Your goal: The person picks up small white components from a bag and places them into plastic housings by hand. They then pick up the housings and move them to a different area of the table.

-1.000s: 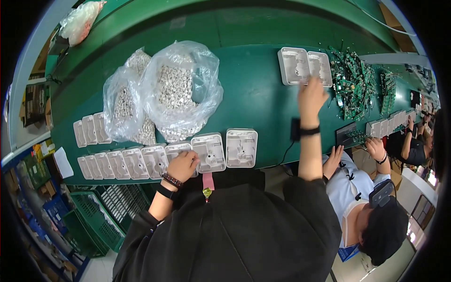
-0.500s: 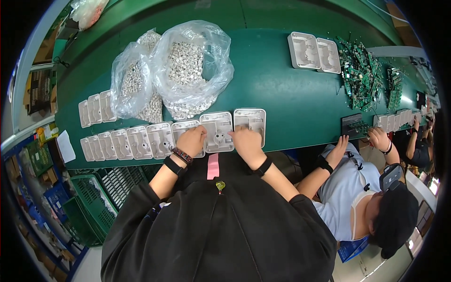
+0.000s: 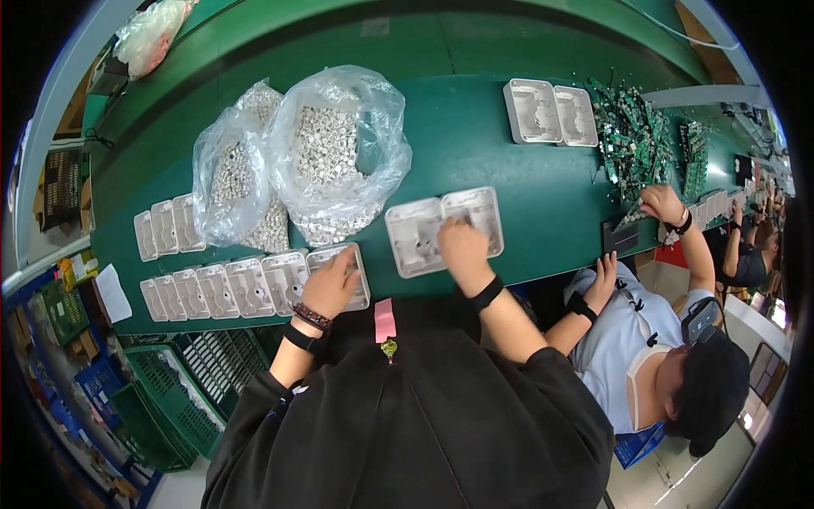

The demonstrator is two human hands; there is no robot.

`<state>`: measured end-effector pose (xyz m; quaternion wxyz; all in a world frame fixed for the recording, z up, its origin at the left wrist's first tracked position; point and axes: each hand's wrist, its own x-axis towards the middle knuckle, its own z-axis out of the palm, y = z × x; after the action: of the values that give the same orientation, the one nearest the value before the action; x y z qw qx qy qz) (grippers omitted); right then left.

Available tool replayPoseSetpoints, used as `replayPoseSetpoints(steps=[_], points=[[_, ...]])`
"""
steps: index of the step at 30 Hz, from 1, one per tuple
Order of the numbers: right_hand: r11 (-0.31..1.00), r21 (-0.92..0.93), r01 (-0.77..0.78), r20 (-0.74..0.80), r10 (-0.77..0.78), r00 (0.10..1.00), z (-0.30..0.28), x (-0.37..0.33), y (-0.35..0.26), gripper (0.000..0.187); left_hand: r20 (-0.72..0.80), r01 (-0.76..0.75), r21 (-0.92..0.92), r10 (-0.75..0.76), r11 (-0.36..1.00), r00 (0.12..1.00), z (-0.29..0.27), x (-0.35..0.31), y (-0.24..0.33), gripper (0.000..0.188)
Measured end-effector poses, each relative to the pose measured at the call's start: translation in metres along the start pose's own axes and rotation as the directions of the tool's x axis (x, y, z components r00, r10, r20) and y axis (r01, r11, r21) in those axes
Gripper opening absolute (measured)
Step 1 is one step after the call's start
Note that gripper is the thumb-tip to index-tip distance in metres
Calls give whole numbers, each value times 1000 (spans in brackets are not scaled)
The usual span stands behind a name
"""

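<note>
My right hand [image 3: 464, 251] has its fingers curled over the shared edge of two white plastic housings, gripping there. The left housing [image 3: 410, 222] and the right housing [image 3: 475, 204] lie side by side, slightly tilted on the table; the fingertips are hidden. My left hand [image 3: 329, 285] is over the right-end housing [image 3: 354, 299] of a long row, its thumb and fingers apart, with nothing visible in it. Several more white housings [image 3: 246, 288] continue that row leftward along the near table edge.
Clear plastic bags [image 3: 394, 157] of small white parts stand behind the row. Three housings [image 3: 165, 229] lie at left, two [image 3: 534, 110] at far right beside a heap of green circuit boards [image 3: 632, 136]. A co-worker [image 3: 636, 339] handles parts at right. Green crates [image 3: 174, 399] sit below left.
The two right-hand housings have been pulled away from the row, with a gap now between. My right hand moved right with them. My left hand shifted left and its fingers spread.
</note>
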<state>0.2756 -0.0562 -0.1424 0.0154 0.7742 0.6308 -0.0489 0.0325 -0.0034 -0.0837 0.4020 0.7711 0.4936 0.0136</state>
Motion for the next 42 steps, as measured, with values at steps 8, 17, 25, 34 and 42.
replayPoseSetpoints(steps=[8, 17, 25, 34, 42], points=[[995, -94, 42, -115, -53, 992, -11, 127, 53, 20, -34, -31, 49, 33, 998, 999, -13, -9, -2, 22], [995, 47, -92, 12, 92, 996, -10, 207, 81, 29, -391, 121, -19, -119, 992, 913, -28, -40, -54, 19], [981, 170, -95, -66, 107, 992, -63, 141, 39, 33, -664, 394, 107, -229, 913, 712, -40, -80, -115, 35], [943, 314, 106, 453, -247, 856, -56, -23, -103, 46, -981, 822, 42, -132, 567, 142, -153, -125, -327, 62], [910, 396, -122, 461, -82, 884, -45, -60, -151, 67, -621, 936, -169, -771, 308, 142, -260, -116, -424, 68]])
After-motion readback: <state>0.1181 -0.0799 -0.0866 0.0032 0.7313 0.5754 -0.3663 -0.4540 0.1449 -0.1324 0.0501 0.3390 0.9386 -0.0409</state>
